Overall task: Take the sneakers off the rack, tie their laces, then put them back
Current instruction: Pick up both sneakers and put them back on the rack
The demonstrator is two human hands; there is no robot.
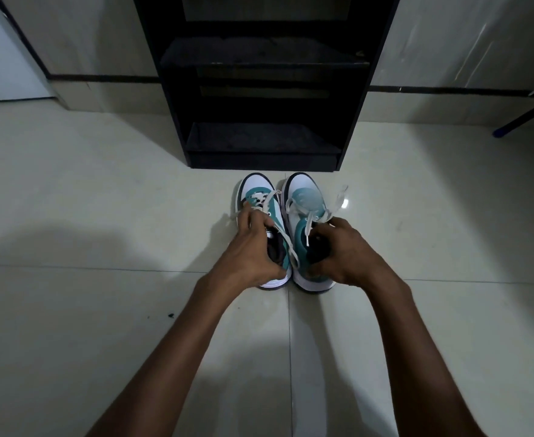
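Two white-and-teal sneakers stand side by side on the tiled floor, toes pointing at the black rack [262,89]. My left hand [253,247] grips the collar of the left sneaker [254,192], fingers inside its opening. My right hand [342,250] grips the collar of the right sneaker [303,197] the same way. White laces [338,200] lie loose across both shoes, one end trailing off to the right. Both heels are partly hidden by my hands.
The rack's shelves, including the lowest one [262,140], hold nothing visible. A dark leg with a blue foot [502,132] slants in at the far right. A small dark speck [170,316] lies on the floor at the left. A door [4,58] stands at the upper left.
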